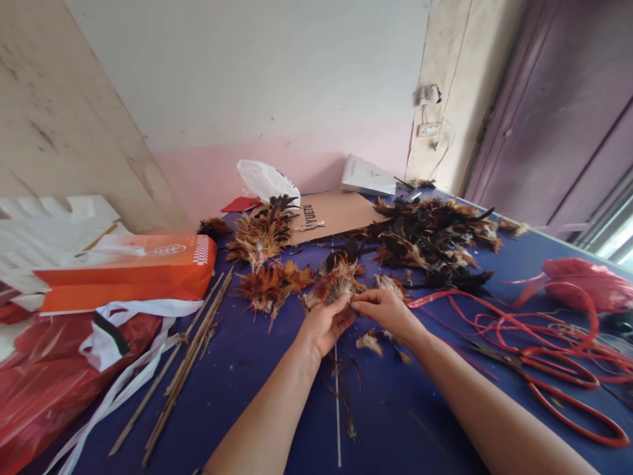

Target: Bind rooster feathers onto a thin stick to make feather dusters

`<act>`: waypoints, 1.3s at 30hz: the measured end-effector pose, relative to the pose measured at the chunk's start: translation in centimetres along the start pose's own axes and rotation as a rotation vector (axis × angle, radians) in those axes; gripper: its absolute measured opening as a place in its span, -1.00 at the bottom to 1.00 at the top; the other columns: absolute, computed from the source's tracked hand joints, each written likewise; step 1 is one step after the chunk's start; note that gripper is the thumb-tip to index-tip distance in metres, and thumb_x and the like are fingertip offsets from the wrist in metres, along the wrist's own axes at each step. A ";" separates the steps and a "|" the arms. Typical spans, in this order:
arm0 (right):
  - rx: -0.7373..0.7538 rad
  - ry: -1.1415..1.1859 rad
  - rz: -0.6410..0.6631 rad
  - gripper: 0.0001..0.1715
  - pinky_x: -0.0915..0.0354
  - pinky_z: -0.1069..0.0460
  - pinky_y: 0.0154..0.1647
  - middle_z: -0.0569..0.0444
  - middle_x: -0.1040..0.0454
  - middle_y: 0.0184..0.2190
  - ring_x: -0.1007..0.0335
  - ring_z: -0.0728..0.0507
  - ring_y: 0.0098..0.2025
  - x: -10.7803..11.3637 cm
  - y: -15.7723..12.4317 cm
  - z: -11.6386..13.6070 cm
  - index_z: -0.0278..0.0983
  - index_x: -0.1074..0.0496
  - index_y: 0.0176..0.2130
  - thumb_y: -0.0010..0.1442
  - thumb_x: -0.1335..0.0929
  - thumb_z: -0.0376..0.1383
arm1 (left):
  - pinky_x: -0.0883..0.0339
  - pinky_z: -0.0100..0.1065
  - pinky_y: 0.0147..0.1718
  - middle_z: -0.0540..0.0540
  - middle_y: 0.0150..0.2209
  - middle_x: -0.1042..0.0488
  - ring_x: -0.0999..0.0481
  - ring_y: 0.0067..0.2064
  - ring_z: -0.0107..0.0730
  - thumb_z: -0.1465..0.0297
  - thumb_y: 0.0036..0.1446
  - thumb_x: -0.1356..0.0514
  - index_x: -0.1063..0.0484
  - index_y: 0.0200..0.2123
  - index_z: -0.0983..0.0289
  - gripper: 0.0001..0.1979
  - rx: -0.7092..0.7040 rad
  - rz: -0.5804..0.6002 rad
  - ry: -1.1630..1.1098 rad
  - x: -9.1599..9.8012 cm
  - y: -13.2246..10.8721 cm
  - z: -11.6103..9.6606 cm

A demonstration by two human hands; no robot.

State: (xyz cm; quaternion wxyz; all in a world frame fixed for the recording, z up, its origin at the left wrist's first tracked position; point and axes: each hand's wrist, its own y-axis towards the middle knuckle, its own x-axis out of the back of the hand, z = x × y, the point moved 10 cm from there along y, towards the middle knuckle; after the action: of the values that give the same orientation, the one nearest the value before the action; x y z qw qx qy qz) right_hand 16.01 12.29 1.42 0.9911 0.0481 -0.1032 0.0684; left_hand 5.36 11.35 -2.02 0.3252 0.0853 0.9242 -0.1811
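Observation:
My left hand [326, 326] is closed around the base of a bunch of brown and black feathers [341, 277], which fans out away from me. Fingertips of my right hand [383, 311] pinch together at the base of that bunch, touching or nearly touching the left fingers. What the right fingers pinch is too small to make out. Just left of the bunch lies a rust-brown feather bundle [274, 287]. A few loose pale feathers [370, 343] rest below my right hand on the blue table [277, 396].
A big feather pile [430, 231] and a cardboard sheet [341, 211] lie behind. On the right are red-handled scissors [564, 373] and pink plastic ribbon [583, 284]. Thin sticks [188, 363], an orange bag [128, 284] and a red plastic bag [64, 376] are on the left.

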 end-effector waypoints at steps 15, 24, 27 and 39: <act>-0.007 -0.005 -0.012 -0.77 -0.12 0.13 -0.52 0.15 -0.39 -0.64 -0.20 0.04 -0.57 -0.3 -0.5 0.8 -0.35 -0.50 -0.45 -0.10 -0.34 -0.25 | -0.35 -0.33 -0.27 0.13 -0.36 -0.52 -0.49 -0.35 -0.40 0.48 -0.11 -0.27 -0.46 -0.31 0.34 -0.80 0.026 0.030 0.001 -0.1 0.1 0.5; -0.026 -0.164 0.000 -0.74 -0.03 0.15 -0.62 0.18 -0.33 -0.69 -0.11 0.07 -0.64 0.4 -0.1 -0.3 -0.34 -0.50 -0.47 -0.08 -0.33 -0.20 | -0.36 -0.30 -0.22 0.10 -0.22 -0.49 -0.48 -0.20 -0.32 0.49 -0.04 -0.22 -0.41 -0.31 0.31 -0.85 0.034 0.037 -0.146 0.4 0.3 -0.4; -0.061 -0.126 -0.058 -0.77 -0.05 0.15 -0.62 0.17 -0.34 -0.70 -0.13 0.07 -0.65 1.3 0.0 -0.4 -0.34 -0.47 -0.52 -0.12 -0.35 -0.20 | -0.37 -0.30 -0.24 0.07 -0.19 -0.48 -0.47 -0.17 -0.32 0.48 0.00 -0.19 -0.39 -0.32 0.30 -0.88 0.014 0.031 -0.192 0.8 0.5 -1.1; -0.126 0.450 -0.099 -0.73 -0.11 0.18 -0.65 0.17 -0.36 -0.67 -0.20 0.09 -0.66 1.0 -0.2 -0.7 -0.34 -0.38 -0.46 -0.13 -0.40 -0.18 | -0.34 -0.27 -0.19 0.10 -0.15 -0.46 -0.46 -0.16 -0.32 0.45 0.01 -0.18 -0.40 -0.33 0.31 -0.90 0.018 0.078 -0.217 0.0 0.3 -0.5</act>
State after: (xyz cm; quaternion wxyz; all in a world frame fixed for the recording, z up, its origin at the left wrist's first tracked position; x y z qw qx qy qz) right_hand 17.11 12.29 0.95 0.9924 -0.0252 0.1187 0.0220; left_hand 5.14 11.84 -1.73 0.4293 0.1039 0.8779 -0.1847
